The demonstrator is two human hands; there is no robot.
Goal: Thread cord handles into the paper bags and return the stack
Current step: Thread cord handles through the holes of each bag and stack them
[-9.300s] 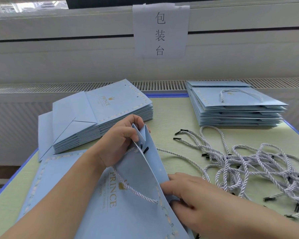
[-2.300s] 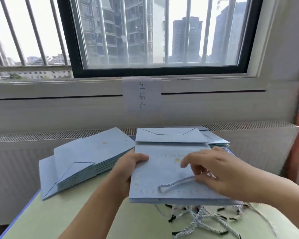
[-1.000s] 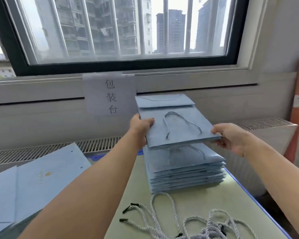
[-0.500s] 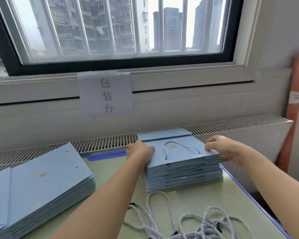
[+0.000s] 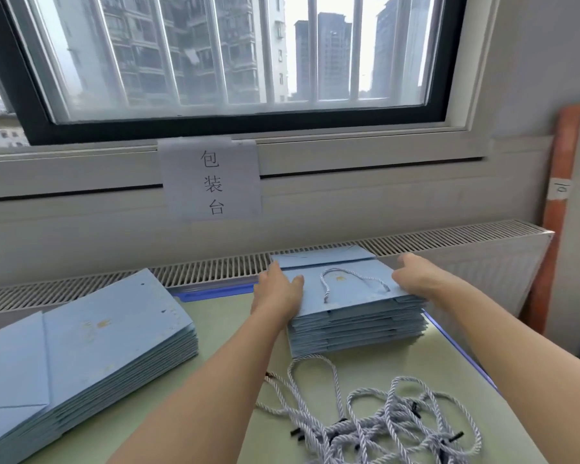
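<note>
A stack of light blue paper bags with cord handles (image 5: pixel 359 326) stands at the table's far right. Its top bag (image 5: pixel 352 289) lies flat, with a white twisted handle (image 5: pixel 347 279) looped on it. My left hand (image 5: pixel 277 293) rests against the stack's left edge, thumb on the top bag. At the stack's right edge my right hand (image 5: pixel 416 276) presses on the top bag, fingers mostly straight. A second stack of blue bags without handles (image 5: pixel 81 356) lies at the left. Loose white cords (image 5: pixel 372 426) with black tips are heaped near the front.
The green table (image 5: pixel 235 316) has a blue edge and ends just right of the handled stack. A radiator grille (image 5: pixel 215 266) runs behind it under a window sill with a paper sign (image 5: pixel 211 179). An orange board (image 5: pixel 556 212) leans at the far right.
The bag that both hands carried in the air a second ago now lies on top of the right stack. Both hands stay at its sides.
</note>
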